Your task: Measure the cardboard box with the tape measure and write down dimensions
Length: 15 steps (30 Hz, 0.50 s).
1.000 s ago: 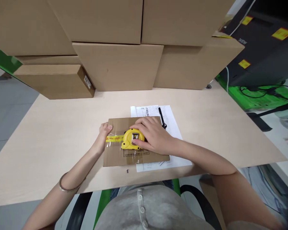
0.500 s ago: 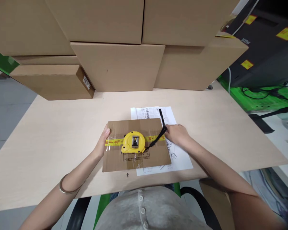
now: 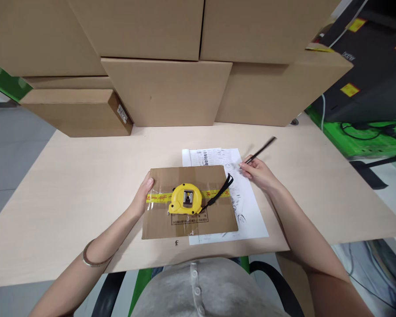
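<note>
My left hand [image 3: 143,193] grips the left edge of a small flat cardboard box [image 3: 163,229], its thumb on top and its other fingers hidden. Yellow printed tape runs across the box. On top rests a yellow tape measure [image 3: 178,200] with a black wrist strap [image 3: 220,192] reaching to the box's right edge. Beneath the box, white papers [image 3: 251,220] with print and handwriting stick out at the back and right. My right hand [image 3: 259,175] pinches a dark pen [image 3: 260,149] over the papers' right edge, apart from the box. The pen slants up to the right, slightly blurred.
Large cardboard boxes [image 3: 166,92] stand stacked along the back of the pale table [image 3: 86,193]. A flatter box [image 3: 69,112] stands at the back left. To the right are a dark printer [image 3: 366,70], a green surface and black cables [image 3: 379,130].
My right hand has moved up and right, off the box's right edge. The pen has swung from near upright to slanting right. My left hand stays on the box.
</note>
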{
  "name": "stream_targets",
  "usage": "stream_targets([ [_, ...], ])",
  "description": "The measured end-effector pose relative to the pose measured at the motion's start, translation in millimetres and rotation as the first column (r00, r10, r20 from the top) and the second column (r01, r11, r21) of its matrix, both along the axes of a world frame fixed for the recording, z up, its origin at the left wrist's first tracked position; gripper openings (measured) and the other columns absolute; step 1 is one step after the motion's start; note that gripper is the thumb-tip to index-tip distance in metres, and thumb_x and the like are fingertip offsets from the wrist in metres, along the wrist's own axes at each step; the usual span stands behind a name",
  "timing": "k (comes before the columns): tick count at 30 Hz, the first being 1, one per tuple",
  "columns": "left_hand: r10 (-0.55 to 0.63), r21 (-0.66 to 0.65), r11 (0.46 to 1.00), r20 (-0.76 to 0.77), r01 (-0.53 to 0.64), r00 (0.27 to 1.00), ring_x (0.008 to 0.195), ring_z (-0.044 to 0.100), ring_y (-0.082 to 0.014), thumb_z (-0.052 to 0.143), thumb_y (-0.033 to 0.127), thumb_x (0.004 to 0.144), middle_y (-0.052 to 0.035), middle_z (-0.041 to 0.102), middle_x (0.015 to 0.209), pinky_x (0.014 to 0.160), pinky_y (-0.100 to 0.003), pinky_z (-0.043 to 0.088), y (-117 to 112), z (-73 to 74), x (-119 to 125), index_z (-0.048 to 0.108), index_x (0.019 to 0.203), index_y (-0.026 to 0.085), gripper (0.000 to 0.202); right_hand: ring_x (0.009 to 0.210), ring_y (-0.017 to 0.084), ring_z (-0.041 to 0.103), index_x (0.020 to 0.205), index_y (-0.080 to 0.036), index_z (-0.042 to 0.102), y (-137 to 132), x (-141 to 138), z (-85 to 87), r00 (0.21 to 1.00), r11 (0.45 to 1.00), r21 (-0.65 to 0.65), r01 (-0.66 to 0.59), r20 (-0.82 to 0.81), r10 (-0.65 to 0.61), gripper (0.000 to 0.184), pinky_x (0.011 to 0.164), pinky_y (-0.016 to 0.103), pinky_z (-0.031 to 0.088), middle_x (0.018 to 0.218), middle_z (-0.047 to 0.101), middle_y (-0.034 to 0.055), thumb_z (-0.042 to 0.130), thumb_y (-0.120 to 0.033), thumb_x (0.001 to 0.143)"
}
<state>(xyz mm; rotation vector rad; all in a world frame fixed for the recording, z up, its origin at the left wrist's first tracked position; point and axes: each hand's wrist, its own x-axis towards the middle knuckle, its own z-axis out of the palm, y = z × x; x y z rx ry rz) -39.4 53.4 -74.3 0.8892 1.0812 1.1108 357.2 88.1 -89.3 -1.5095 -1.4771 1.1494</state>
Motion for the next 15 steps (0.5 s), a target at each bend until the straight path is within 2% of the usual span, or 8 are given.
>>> stream_targets([
  [4, -0.014, 0.037, 0.999, -0.047, 0.016, 0.999, 0.132, 0.062, -0.0375, 0.075, 0.067, 0.079, -0.0095, 0.077, 0.121, 0.108, -0.045, 0.053, 1, -3.2, -2, 0.074, 0.116, 0.021, 0.059, 0.043, 0.007, 0.037, 0.073, -0.024, 0.048, -7, -1, 0.1, 0.997, 0.997, -0.041, -0.072, -0.027, 0.071, 0.050, 0.043, 0.023, 0.026, 0.052, 0.050, -0.0071, 0.080, -0.062, 0.075],
  [7, -0.032, 0.053, 0.998, -0.044, 0.035, 0.999, 0.131, 0.062, -0.0373, 0.073, 0.068, 0.080, -0.0100, 0.075, 0.127, 0.107, -0.044, 0.053, 1, -5.6, -4, 0.072, 0.120, 0.020, 0.062, 0.046, 0.008, 0.042, 0.066, -0.022, 0.053, -21, -3, 7.1, 0.989, 0.986, -0.081, -0.147, -0.017, 0.146, 0.045, 0.044, 0.023, 0.030, 0.052, 0.054, -0.0049, 0.084, -0.054, 0.073],
  [10, -0.035, 0.058, 0.998, -0.041, 0.037, 0.999, 0.130, 0.063, -0.0368, 0.073, 0.067, 0.081, -0.0108, 0.075, 0.125, 0.106, -0.043, 0.054, 2, -7.1, -5, 0.072, 0.118, 0.019, 0.060, 0.050, 0.009, 0.047, 0.059, -0.020, 0.056, -43, -6, 11.7, 0.982, 0.977, -0.105, -0.187, 0.004, 0.188, 0.043, 0.047, 0.023, 0.034, 0.054, 0.056, -0.0027, 0.086, -0.049, 0.070],
  [12, -0.025, 0.067, 0.997, -0.054, 0.029, 0.998, 0.130, 0.064, -0.0363, 0.073, 0.066, 0.081, -0.0107, 0.077, 0.119, 0.105, -0.043, 0.055, 2, -7.7, -5, 0.073, 0.115, 0.019, 0.058, 0.049, 0.010, 0.049, 0.063, -0.021, 0.057, -61, -10, 10.4, 0.987, 0.983, -0.100, -0.153, 0.026, 0.156, 0.039, 0.046, 0.023, 0.035, 0.055, 0.058, -0.0023, 0.085, -0.047, 0.070],
  [15, -0.015, 0.088, 0.996, -0.074, 0.022, 0.997, 0.129, 0.064, -0.0364, 0.072, 0.066, 0.082, -0.0105, 0.078, 0.112, 0.104, -0.044, 0.055, 3, -7.8, -5, 0.073, 0.112, 0.020, 0.056, 0.043, 0.010, 0.046, 0.068, -0.022, 0.054, -91, -18, 2.2, 0.997, 0.999, -0.049, -0.012, 0.079, 0.016, 0.036, 0.042, 0.024, 0.032, 0.051, 0.055, -0.0040, 0.079, -0.047, 0.077],
])
